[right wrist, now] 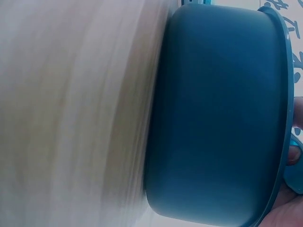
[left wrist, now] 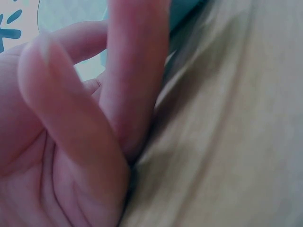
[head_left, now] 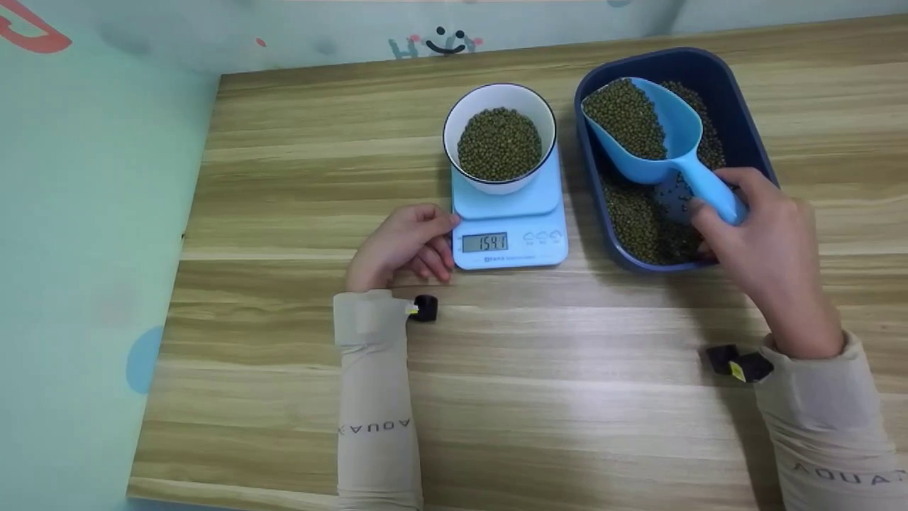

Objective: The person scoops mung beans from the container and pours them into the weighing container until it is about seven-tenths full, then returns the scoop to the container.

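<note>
My right hand point(head_left: 770, 234) grips the handle of a blue scoop point(head_left: 681, 117), which is heaped with mung beans point(head_left: 628, 117) on its left side. The scoop is over a dark blue tub point(head_left: 745, 121) with more mung beans in it. In the right wrist view the tub's outer wall point(right wrist: 218, 113) hides most of the hand. On a light blue kitchen scale point(head_left: 511, 206) stands a white bowl point(head_left: 457, 135) with a dark rim, partly filled with mung beans. My left hand point(head_left: 408, 241) rests on the table, fingers loosely bent, fingertips at the scale's left edge.
The wooden table point(head_left: 284, 298) meets a patterned wall point(head_left: 340, 35) behind and a pale green panel point(head_left: 92, 213) on the left. The tub stands just right of the scale, with a narrow gap between them. Small dark devices sit at both wrists.
</note>
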The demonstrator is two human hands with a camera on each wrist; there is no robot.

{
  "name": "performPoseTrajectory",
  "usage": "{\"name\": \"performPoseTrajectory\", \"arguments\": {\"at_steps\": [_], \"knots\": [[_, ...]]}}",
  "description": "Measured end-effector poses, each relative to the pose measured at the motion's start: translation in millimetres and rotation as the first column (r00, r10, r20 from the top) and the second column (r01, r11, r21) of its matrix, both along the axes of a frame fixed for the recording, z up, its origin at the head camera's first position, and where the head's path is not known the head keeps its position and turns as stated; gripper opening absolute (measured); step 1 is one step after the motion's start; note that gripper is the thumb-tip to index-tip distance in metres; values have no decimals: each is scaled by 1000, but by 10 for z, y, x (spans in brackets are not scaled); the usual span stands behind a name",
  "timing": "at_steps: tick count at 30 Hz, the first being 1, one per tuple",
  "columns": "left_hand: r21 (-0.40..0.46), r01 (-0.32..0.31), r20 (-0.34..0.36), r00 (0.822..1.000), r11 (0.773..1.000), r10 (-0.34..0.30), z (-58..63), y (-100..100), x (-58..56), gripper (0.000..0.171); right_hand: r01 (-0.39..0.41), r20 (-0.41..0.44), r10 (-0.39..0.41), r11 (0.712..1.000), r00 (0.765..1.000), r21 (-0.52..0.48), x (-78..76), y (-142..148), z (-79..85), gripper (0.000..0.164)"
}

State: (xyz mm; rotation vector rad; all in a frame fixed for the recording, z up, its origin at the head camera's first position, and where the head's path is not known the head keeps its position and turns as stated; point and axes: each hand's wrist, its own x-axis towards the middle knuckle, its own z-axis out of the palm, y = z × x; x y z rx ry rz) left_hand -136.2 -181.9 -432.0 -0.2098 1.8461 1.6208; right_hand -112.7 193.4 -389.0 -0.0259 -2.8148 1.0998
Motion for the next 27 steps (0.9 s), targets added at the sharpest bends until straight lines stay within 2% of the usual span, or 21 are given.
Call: {"name": "performPoseTrajectory", "arguments": {"at_steps": [13, 21, 27], "knots": [[-10, 7, 11, 1000, 1000, -7, 19, 6, 0, 37, 2, -22, -2, 1000, 1000, -14, 0, 5, 18, 36], [-8, 11, 18, 1000, 1000, -11, 236, 57, 57, 32, 1, -19, -2, 1000, 1000, -21, 8, 0, 39, 36], [-3, 13, 23, 1000, 1000, -13, 247, 56, 63, 32, 6, -11, -6, 1000, 1000, -25, 9, 4, 58, 37]]}}
